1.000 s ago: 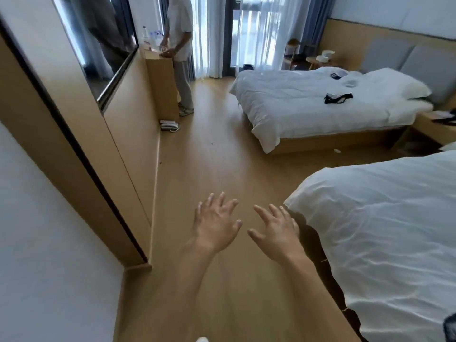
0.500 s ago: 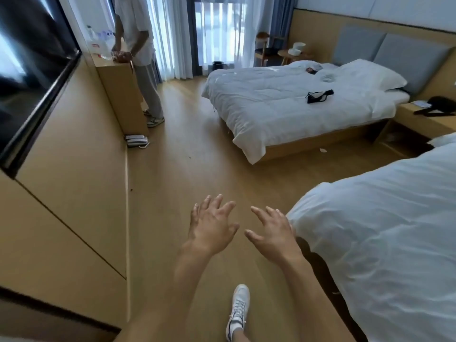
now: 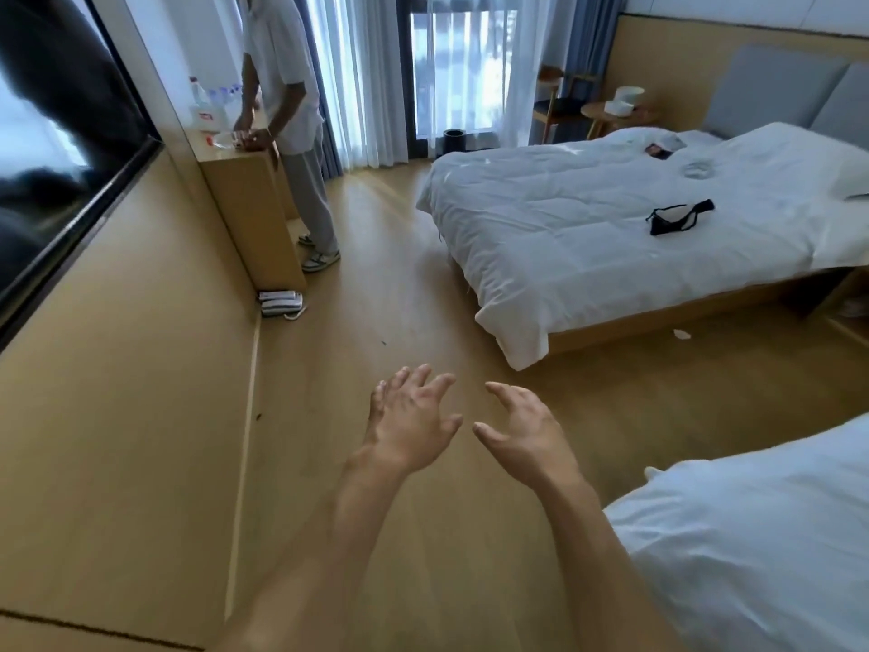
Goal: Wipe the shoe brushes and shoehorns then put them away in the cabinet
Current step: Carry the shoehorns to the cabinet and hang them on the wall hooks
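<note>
Two bare hands reach forward over the wooden floor (image 3: 357,294), side by side and apart from each other. At about 7 o'clock from the picture's middle, the left hand (image 3: 408,428) has its fingers spread and straight, holding nothing. Just to its right, at about 5 o'clock, the right hand (image 3: 526,432) has relaxed, slightly bent fingers, and it too holds nothing. No shoe brush or shoehorn can be made out anywhere in view, so where they lie cannot be told.

At 4 o'clock a bed with a white duvet (image 3: 762,548) comes in from the lower right corner, beside the right forearm. At 2 o'clock a second bed (image 3: 588,237) stands well apart from the hands, with a small black thing (image 3: 679,217) lying on its cover. At 11 o'clock another person (image 3: 287,87) stands at a wooden counter (image 3: 249,214) with both hands on its top, near some bottles (image 3: 207,105). On the floor at the foot of that counter, at 10 o'clock, lies a white telephone (image 3: 281,303). A wooden wall panel (image 3: 117,345) runs along the left at 9 o'clock, with a dark screen (image 3: 51,134) above it. Sheer curtains (image 3: 376,68) hang over the window at 12 o'clock.
</note>
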Available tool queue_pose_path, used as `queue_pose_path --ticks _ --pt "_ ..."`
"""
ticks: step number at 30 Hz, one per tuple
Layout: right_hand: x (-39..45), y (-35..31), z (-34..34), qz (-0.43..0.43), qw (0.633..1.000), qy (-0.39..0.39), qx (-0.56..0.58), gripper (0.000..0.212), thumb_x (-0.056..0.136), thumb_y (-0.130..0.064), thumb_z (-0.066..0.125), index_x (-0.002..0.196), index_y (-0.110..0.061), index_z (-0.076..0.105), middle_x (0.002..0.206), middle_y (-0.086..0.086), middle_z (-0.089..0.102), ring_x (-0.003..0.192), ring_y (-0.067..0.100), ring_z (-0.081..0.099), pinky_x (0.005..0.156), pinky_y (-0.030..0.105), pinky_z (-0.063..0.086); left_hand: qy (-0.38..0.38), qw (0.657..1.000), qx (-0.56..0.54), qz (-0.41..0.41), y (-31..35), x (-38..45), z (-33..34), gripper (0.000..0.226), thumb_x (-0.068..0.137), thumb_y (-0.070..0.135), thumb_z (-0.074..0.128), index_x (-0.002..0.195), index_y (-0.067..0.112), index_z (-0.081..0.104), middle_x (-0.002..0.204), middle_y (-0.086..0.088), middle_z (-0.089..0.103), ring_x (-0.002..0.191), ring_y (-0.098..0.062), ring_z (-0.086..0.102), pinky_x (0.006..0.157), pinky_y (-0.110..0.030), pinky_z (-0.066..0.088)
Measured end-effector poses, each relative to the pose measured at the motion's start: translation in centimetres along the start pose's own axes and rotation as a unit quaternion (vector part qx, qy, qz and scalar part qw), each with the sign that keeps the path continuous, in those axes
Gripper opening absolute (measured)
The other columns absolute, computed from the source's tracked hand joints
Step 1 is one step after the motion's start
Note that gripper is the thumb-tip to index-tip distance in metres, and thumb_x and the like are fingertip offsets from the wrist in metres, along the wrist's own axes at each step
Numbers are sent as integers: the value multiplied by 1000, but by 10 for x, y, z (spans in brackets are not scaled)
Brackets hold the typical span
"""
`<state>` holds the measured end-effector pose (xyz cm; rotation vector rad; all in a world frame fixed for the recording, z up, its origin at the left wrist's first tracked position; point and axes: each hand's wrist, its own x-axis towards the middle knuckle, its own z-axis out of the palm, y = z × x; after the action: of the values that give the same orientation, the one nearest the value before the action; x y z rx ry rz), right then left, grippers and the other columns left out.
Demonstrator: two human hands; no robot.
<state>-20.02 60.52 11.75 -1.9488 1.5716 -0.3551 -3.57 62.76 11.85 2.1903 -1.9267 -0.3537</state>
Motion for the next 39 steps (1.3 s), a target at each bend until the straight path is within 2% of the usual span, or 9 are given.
queue_pose_path --ticks 7,12,19,24,29,34,39 --pt "107 35 -28 58 998 34 3 63 92 -41 64 150 -30 40 154 2 40 143 18 36 118 40 31 -42 997 -14 60 26 139 25 58 91 52 53 145 40 34 158 4 26 147 -21 17 119 -47 15" --pt "187 64 -57 122 989 80 -4 63 91 -40 64 149 -30 40 154 3 41 142 19 37 117 39 33 -60 986 -27 153 60 255 39 57 90 51 54 143 40 37 155 6 30 146 -19 20 118 -46 18" --pt "287 82 -110 201 965 167 35 63 92 -37 65 149 -28 41 155 3 40 144 18 35 117 38 34 -102 953 -7 284 117 395 27 57 91 50 53 144 38 37 153 6 33 144 -21 23 117 -44 16" --pt "319 115 -141 260 940 217 48 63 92 -42 65 149 -31 40 157 2 38 143 18 37 113 34 38 -131 924 -4 358 177 462 38 56 93 47 53 146 37 35 155 4 31 144 -23 24 118 -46 20" --pt "344 167 -174 312 915 253 37 63 92 -47 64 149 -32 41 154 -2 42 139 18 43 110 34 41 -150 897 -12 416 248 509 75 54 93 47 53 143 38 37 149 6 38 141 -23 29 115 -46 21" --pt "381 237 -217 328 901 282 43 61 93 -47 62 148 -30 42 152 -1 45 137 19 45 110 35 42 -162 881 -8 445 325 557 112 56 93 47 54 145 37 35 152 5 35 143 -24 26 116 -49 21" --pt "420 313 -281 341 898 273 55 62 93 -44 64 149 -33 39 157 0 37 144 19 37 115 37 37 -158 879 -5 451 421 609 132 55 94 46 54 145 36 36 153 4 34 144 -24 25 117 -50 19"
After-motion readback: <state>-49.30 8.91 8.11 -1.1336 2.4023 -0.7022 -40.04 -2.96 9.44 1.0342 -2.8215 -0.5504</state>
